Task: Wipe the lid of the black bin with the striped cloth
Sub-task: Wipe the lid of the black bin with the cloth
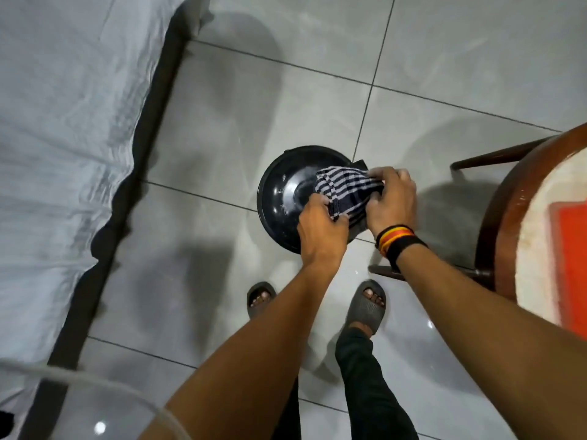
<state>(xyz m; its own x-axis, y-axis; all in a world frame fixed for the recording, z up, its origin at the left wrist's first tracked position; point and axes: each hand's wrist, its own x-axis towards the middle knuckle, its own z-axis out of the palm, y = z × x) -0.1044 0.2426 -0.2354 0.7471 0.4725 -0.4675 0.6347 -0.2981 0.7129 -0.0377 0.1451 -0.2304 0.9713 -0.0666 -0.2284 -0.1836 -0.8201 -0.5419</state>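
Head view gives me one black bin (286, 192) on the tiled floor (444, 58), its round lid (279, 185) up, with one striped cloth (346, 188) bunched over the lid's right half. I count two hands, left hand (322, 231) and right hand (392, 198), both clenched on the cloth. Two sandals, left (259, 298) and right (367, 308), stand below, one wooden chair (495, 217) at right.
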